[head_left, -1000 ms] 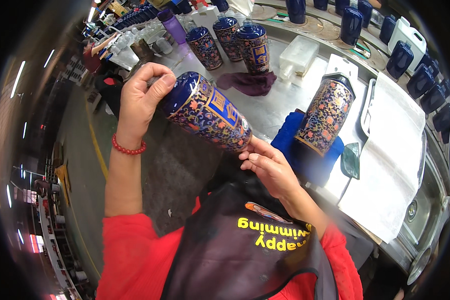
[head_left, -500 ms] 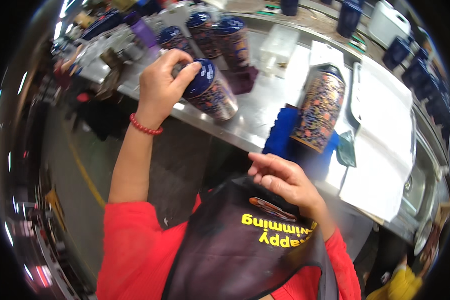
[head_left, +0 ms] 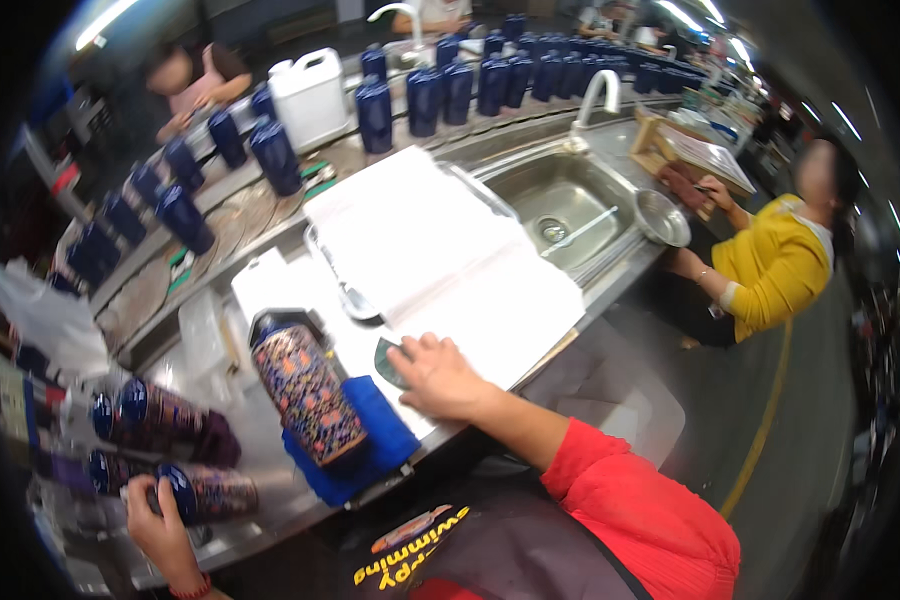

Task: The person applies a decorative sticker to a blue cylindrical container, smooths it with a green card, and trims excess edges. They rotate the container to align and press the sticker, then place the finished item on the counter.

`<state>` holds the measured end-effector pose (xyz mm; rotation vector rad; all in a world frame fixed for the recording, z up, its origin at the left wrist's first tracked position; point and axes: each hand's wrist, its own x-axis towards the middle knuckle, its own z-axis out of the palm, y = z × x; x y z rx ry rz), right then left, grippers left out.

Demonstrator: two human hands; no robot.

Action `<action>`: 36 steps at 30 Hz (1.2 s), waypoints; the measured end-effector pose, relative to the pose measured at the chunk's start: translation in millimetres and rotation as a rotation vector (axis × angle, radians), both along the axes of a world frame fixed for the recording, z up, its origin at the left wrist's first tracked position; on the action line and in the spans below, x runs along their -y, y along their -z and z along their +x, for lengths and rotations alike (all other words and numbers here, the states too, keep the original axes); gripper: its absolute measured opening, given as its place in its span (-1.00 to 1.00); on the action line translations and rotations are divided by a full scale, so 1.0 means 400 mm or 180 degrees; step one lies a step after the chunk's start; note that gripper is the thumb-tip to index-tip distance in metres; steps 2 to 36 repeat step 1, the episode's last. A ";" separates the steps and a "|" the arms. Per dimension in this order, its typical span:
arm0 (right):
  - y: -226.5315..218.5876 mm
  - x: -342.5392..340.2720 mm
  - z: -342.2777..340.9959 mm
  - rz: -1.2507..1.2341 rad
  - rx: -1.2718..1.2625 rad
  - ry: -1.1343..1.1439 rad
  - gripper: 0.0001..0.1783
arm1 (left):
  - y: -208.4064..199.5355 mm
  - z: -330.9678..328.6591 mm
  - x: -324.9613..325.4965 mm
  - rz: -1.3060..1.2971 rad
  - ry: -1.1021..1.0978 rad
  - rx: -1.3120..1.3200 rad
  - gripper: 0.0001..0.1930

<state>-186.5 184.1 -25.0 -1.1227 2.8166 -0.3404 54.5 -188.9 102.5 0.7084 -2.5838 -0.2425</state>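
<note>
At the lower left my left hand is closed round the dark blue top end of a flower-patterned bottle, which lies tilted over the metal counter. My right hand is over the white sheets, fingers apart, its fingertips at a small flat dark green piece. Whether they touch it or only hover, I cannot tell. Between my hands a larger flower-patterned cylinder with a dark end rests on a folded blue cloth.
Several patterned bottles with blue tops stand at the left. A row of dark blue bottles lines the back ledge beside a white jug. A sink with a white tap lies beyond the white paper. A person in yellow works at the right.
The view has swung to the right, bringing the sink and the person in yellow into sight. My right hand has moved forward to the green piece. My left hand keeps its hold on the bottle.
</note>
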 end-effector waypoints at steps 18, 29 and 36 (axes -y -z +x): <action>-0.005 0.012 -0.013 0.0353 0.0216 -0.0054 0.02 | 0.024 -0.025 0.036 -0.0070 0.0317 -0.0230 -0.84; -0.005 0.012 -0.013 0.0353 0.0216 -0.0054 0.02 | 0.024 -0.025 0.036 -0.0070 0.0317 -0.0230 -0.84; -0.005 0.012 -0.013 0.0353 0.0216 -0.0054 0.02 | 0.024 -0.025 0.036 -0.0070 0.0317 -0.0230 -0.84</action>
